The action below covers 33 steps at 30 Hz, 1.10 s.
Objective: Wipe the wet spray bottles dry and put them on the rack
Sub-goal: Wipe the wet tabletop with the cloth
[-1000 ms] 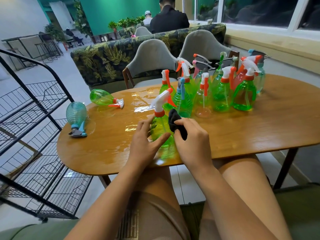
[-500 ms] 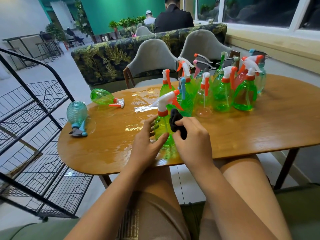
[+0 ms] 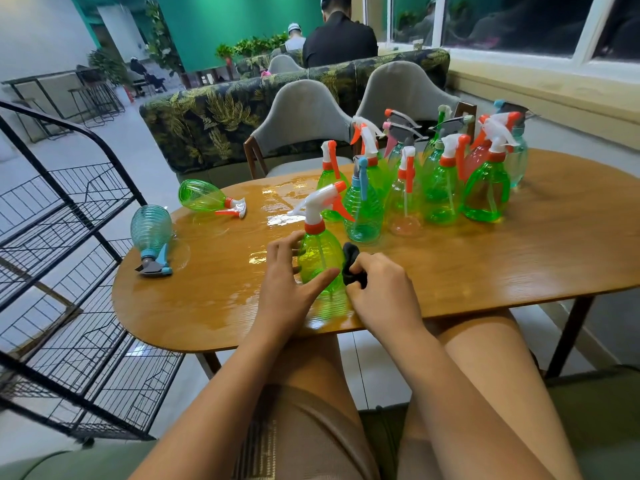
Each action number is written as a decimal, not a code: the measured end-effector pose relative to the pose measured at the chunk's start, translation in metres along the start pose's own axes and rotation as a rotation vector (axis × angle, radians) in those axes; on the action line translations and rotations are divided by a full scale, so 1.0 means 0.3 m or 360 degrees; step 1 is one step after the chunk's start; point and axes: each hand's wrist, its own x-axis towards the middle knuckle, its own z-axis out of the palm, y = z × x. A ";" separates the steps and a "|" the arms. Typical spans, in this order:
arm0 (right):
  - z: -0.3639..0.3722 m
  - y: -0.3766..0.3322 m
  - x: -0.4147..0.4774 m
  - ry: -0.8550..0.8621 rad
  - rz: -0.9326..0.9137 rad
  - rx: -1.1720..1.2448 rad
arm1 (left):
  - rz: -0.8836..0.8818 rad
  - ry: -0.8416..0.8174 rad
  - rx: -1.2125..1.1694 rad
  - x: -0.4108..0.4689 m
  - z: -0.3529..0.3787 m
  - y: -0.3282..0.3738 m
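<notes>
A green spray bottle (image 3: 318, 252) with a white and orange trigger head stands upright near the front of the wooden table (image 3: 485, 268). My left hand (image 3: 287, 289) grips its body, thumb across the front and fingers behind. My right hand (image 3: 379, 292) holds a bunched black cloth (image 3: 351, 263) against the bottle's right side. Several more green, pink and teal spray bottles (image 3: 446, 181) stand in a cluster at the back of the table. The black wire rack (image 3: 69, 271) stands to the left of the table.
A green bottle (image 3: 204, 197) lies on its side at the table's back left. A teal bottle (image 3: 151, 233) lies at the left edge, head towards me. The tabletop is wet around the middle. Two grey chairs (image 3: 301, 119) stand behind the table.
The bottle and both hands have stayed in about the same place; the cloth has shifted slightly on the bottle's right side.
</notes>
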 end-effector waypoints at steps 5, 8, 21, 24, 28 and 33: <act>0.003 0.001 -0.008 0.0086 -0.0019 0.0076 | 0.0012 0.0008 -0.0011 -0.001 0.001 -0.006; 0.005 -0.007 -0.015 0.0270 -0.0145 0.0194 | 0.0005 0.0005 -0.0018 -0.001 0.001 -0.012; -0.042 -0.051 -0.023 0.0542 -0.0480 0.0527 | -0.0013 -0.0278 -0.0211 -0.016 -0.007 0.029; -0.053 -0.050 -0.020 0.0447 -0.0495 0.0451 | -0.0008 -0.0274 -0.0210 -0.018 -0.006 0.035; -0.057 -0.058 -0.022 0.0371 -0.0478 0.0281 | 0.0006 -0.0266 -0.0220 -0.016 -0.011 0.040; -0.034 -0.046 -0.022 0.0297 -0.0372 0.0213 | -0.0066 -0.0196 -0.0304 -0.012 -0.002 0.026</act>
